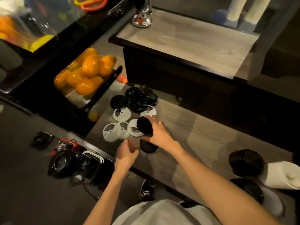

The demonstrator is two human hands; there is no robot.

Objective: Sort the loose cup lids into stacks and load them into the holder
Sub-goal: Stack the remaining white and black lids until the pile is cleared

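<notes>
Loose cup lids lie on the wooden counter: a heap of black lids at the back, one flat black lid to its left, and several white lids in front. My right hand grips a black lid, tilted on edge above the white ones. Below it another black lid lies near the counter's front edge. My left hand is curled round a blurred, pale stack of lids; what exactly it holds is unclear.
A perforated basket of oranges stands left of the lids. Black round holders with white cups sit at the right front. A raised wooden shelf lies behind. Black appliances stand on the lower surface to the left.
</notes>
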